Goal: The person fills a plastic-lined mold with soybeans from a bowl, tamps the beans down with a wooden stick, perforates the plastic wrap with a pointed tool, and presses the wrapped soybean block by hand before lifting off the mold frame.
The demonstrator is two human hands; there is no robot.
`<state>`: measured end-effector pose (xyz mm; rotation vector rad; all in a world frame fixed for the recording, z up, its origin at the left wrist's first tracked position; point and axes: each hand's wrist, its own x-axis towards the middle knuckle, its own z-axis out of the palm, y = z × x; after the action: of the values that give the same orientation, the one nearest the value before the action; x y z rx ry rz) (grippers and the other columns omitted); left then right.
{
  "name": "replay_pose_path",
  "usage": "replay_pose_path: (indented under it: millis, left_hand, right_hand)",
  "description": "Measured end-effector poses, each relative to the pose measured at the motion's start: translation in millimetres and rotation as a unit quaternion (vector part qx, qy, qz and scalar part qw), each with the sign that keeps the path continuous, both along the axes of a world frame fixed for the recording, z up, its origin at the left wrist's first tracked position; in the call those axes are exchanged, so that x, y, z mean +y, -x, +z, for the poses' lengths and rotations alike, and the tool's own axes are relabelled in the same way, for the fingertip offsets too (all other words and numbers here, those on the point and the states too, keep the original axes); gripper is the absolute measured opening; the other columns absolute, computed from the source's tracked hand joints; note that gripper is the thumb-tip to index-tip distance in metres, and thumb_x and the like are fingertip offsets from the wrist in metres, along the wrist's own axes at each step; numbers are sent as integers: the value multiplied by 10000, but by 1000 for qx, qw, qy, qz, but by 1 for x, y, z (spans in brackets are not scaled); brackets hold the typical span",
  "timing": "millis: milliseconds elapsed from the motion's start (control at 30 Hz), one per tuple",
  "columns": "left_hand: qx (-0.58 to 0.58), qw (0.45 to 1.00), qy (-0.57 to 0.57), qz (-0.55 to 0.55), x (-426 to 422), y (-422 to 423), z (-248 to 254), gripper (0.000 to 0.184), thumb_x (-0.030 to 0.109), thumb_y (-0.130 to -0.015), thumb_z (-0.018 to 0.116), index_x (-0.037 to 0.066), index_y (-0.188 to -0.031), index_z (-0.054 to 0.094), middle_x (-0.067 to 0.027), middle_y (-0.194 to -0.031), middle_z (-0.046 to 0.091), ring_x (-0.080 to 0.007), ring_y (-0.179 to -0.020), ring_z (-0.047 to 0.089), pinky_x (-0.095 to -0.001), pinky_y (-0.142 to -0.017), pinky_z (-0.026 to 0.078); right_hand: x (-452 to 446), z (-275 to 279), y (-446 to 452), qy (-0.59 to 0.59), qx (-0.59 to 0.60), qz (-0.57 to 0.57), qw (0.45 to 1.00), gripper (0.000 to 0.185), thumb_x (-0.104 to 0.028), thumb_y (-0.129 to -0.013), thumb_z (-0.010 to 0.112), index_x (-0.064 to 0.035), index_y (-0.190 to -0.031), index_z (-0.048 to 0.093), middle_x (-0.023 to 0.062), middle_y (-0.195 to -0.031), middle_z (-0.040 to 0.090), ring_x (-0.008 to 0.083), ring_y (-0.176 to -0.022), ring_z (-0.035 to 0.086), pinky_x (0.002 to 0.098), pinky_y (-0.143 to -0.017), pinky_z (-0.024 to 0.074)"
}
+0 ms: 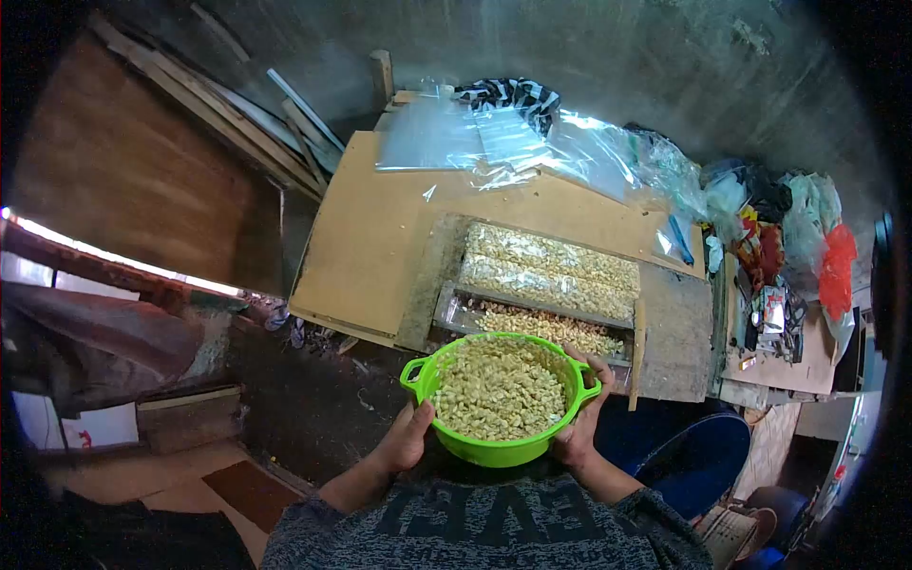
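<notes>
A bright green plastic basin (499, 456) with two loop handles is held in front of my chest, filled with pale, bean-like pieces (499, 388). My left hand (407, 437) grips its left side below the handle, thumb toward the rim. On the other side, my right hand (581, 413) is wrapped around the right handle. Just beyond the basin, a long clear-covered slab of pale pieces (551, 271) lies on the table. Between slab and basin is a shallow tray (456, 318) partly covered with similar loose pieces. A narrow wooden strip (637, 356) borders their right end.
The tan tabletop (366, 237) carries clear plastic sheets (432, 138) along its back and a blue-handled tool (681, 237) at right. Plastic bags (812, 223) crowd the far right. A dark blue round container (698, 461) stands at lower right. Wooden boards (204, 109) lean at left.
</notes>
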<state>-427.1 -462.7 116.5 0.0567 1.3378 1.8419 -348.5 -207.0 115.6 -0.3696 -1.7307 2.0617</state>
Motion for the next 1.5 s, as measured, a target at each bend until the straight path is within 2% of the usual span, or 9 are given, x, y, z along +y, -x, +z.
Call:
replay_pose_path:
  millis: [500, 533, 633, 867, 967, 1000, 1267, 1400, 1500]
  left_hand:
    - [-33, 998, -56, 25, -9, 39, 6, 664, 497, -1027, 443, -17, -1446, 404, -129, -1382, 536, -213, -1279, 502, -365, -1097, 365]
    - [126, 991, 48, -24, -13, 47, -10, 648, 494, -1036, 413, -19, -1432, 423, -132, -1385, 534, -220, -1256, 514, -365, -1077, 374]
    - [75, 990, 99, -60, -6, 61, -11, 628, 476, -1046, 384, -23, -1425, 431, -146, -1389, 530, -226, -1245, 518, -369, -1069, 374]
    - [18, 999, 18, -19, -9, 54, 0, 609, 463, -1057, 356, -31, -1396, 462, -155, -1409, 516, -218, -1280, 494, -355, -1076, 367]
    - [129, 982, 111, -80, -21, 62, -31, 636, 475, -1057, 350, -30, -1437, 416, -145, -1419, 506, -213, -1308, 470, -355, -1105, 341]
    - [52, 993, 62, -83, -4, 73, -5, 639, 476, -1060, 337, -36, -1435, 412, -154, -1432, 493, -214, -1314, 462, -357, -1106, 338]
    - [119, 986, 101, -59, -10, 64, -34, 602, 451, -1064, 343, -39, -1391, 465, -149, -1349, 552, -215, -1264, 490, -363, -1087, 347]
    - [54, 998, 18, -16, 6, 61, 0, 584, 433, -1065, 346, -43, -1373, 488, -158, -1338, 568, -220, -1246, 516, -343, -1074, 359]
    - [35, 992, 97, -73, 6, 70, -19, 605, 450, -1062, 348, -32, -1411, 454, -145, -1391, 536, -211, -1271, 496, -348, -1085, 352]
  right_hand:
    - [-47, 11, 15, -23, 28, -106, 994, 1285, -736, -592, 827, -87, -1477, 160, 208, -1483, 344, 348, -1365, 387, 500, -1143, 331]
    - [-38, -4, 15, -80, 2, -95, 992, 1275, -750, -603, 810, -78, -1473, 163, 217, -1477, 345, 348, -1358, 388, 500, -1140, 333]
    - [-35, -14, 10, -34, -76, -99, 992, 1267, -763, -611, 794, -72, -1467, 166, 228, -1472, 345, 345, -1349, 396, 505, -1130, 346]
    - [-46, 2, 12, -86, 4, -115, 990, 1245, -734, -631, 806, -70, -1465, 163, 199, -1463, 349, 334, -1347, 396, 486, -1129, 348]
    - [-38, -5, 13, -40, -91, -99, 990, 1220, -714, -646, 812, -71, -1459, 168, 200, -1454, 355, 329, -1342, 399, 490, -1129, 341]
    - [-35, -13, 13, -23, -80, -93, 992, 1185, -705, -665, 804, -73, -1451, 182, 200, -1453, 353, 327, -1333, 395, 491, -1129, 332]
    - [-31, -3, 15, -20, -114, -90, 989, 1154, -703, -676, 801, -77, -1441, 205, 188, -1431, 365, 319, -1315, 403, 486, -1118, 333]
    - [-42, 11, 11, -50, -55, -126, 989, 1157, -734, -673, 782, -64, -1428, 218, 174, -1417, 376, 303, -1303, 402, 471, -1124, 319]
    - [-23, 3, 7, -20, -129, -93, 987, 1150, -723, -681, 784, -56, -1429, 219, 182, -1424, 371, 302, -1309, 400, 464, -1125, 318]
